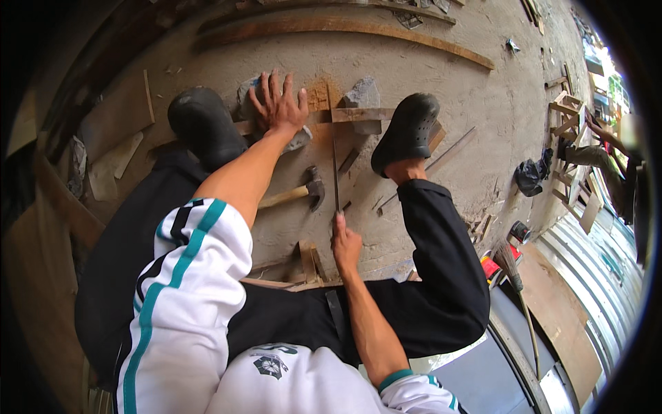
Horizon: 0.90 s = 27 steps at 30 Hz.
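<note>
My left hand (281, 107) presses down with its fingers spread on a wooden strip (358, 114) and the grey stone beside it. The strip lies crosswise between my feet, resting on broken grey stones (363, 93). In my right hand (346, 243) is the handle end of a long, thin handsaw (336, 169), the handle itself mostly hidden by my fingers. Its blade runs away from me and crosses the strip right of my left hand. Orange-brown sawdust (319, 91) is scattered around the far end of the blade. A hammer (315, 188) lies between my hands.
My black clogs (408, 131) stand on both sides of the strip. A long wooden plank (345, 26) lies beyond. At right are a black plastic bag (531, 176), a broom (510, 265), tins (491, 268) and corrugated sheets (593, 276). Another person (598, 162) is at far right.
</note>
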Tool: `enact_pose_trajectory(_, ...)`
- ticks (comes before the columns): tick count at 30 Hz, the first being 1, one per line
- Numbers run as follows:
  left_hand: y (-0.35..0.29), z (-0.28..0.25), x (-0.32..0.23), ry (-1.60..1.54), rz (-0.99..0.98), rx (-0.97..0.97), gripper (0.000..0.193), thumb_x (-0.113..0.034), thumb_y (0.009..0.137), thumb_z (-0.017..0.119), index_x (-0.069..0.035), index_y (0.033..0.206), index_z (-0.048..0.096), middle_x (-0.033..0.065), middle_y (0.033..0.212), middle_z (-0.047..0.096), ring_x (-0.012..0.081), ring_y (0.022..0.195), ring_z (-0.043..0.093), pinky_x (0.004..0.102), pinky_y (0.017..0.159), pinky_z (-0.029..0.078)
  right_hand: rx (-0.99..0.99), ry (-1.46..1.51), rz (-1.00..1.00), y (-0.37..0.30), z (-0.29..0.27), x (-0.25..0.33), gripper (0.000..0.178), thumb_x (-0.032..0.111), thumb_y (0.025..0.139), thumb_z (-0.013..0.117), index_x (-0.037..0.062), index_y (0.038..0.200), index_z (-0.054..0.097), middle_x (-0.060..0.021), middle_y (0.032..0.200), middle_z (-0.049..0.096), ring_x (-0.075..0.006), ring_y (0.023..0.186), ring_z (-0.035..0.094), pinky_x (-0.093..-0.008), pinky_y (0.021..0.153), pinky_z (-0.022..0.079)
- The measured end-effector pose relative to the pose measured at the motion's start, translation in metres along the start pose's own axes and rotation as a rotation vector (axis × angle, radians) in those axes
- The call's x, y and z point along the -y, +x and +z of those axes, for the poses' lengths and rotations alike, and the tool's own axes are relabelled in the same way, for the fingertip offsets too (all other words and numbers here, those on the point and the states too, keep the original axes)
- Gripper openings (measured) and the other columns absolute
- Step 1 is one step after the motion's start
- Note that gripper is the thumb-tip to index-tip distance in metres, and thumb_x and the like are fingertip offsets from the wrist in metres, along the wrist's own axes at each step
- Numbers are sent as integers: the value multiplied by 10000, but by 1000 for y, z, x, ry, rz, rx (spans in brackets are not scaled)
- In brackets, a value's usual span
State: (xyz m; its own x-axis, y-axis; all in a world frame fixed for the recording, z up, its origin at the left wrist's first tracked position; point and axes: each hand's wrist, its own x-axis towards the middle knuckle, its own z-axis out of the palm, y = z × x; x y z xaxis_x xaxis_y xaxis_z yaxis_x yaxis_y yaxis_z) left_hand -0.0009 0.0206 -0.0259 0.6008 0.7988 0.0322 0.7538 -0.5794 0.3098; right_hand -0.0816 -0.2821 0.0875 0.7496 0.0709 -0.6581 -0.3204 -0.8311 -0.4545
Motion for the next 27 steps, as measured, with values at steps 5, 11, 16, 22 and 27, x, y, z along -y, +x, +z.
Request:
enact_pose_trajectory(5,2,-6,-1,35,5,22,546,-459,946,416,-166,1401,483,109,1528,333,298,1464,161,566,1156,1,9,-72,-87,63,2,77,787,610,932,506,-101,602,577,-191,494,470,-245,474,482,-444,536,396)
enact_pose_trajectory(11,-1,-2,-1,17,6,18,541,-448,944,422,-167,1404,474,107,1523,336,295,1465,160,563,1156,4,-5,23,-183,53,17,37,743,579,938,518,-105,655,579,-200,524,460,-240,480,475,-440,529,387)
enact_pose_trajectory(16,-11,0,5,16,-15,23,528,-437,947,421,-173,1401,475,106,1520,337,296,1465,159,565,1154,5,13,-2,44,19,11,22,772,604,918,540,-87,576,565,-135,472,451,-172,487,473,-390,520,400)
enact_pose_trajectory(22,-9,-3,-1,0,-1,30,522,-429,952,417,-170,1401,476,106,1518,344,294,1468,154,564,1155,-8,1,-20,-133,89,14,121,824,664,913,483,-88,598,602,-181,520,538,-277,507,536,-445,591,432)
enact_pose_trajectory(27,-5,-2,4,5,-9,-2,537,-438,948,416,-164,1406,473,109,1515,349,290,1471,146,567,1156,-7,9,87,76,15,16,29,797,635,905,537,-84,568,605,-151,463,511,-198,461,454,-420,527,410)
